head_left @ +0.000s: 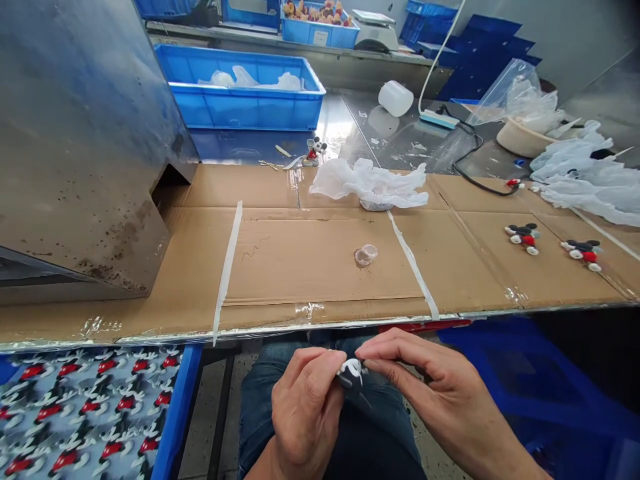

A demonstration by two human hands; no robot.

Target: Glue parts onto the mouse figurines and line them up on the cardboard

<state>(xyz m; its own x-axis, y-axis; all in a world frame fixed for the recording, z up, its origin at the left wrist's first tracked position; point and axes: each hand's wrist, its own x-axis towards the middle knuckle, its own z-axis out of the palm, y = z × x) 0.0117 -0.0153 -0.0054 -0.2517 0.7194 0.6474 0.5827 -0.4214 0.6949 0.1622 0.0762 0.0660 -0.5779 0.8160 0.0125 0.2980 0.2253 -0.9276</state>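
My left hand [305, 407] and my right hand [425, 387] meet over my lap, below the table edge. Both pinch one small black-and-white mouse figure [351, 374], which is mostly hidden by the fingers. A blue crate [177, 413] at my lower left holds several of the same red, black and white figures [85, 407]. Two figures [523, 237] [583, 251] lie on the cardboard at the right. One complete figure [314, 152] stands upright at the back of the cardboard.
Cardboard [310, 260] taped to the table carries a small clear cap [366, 255] and a crumpled white plastic bag [370, 183]. A grey metal machine housing [75, 147] fills the left. Behind are a blue bin [240, 87], a white container [395, 97], a cable and more bags.
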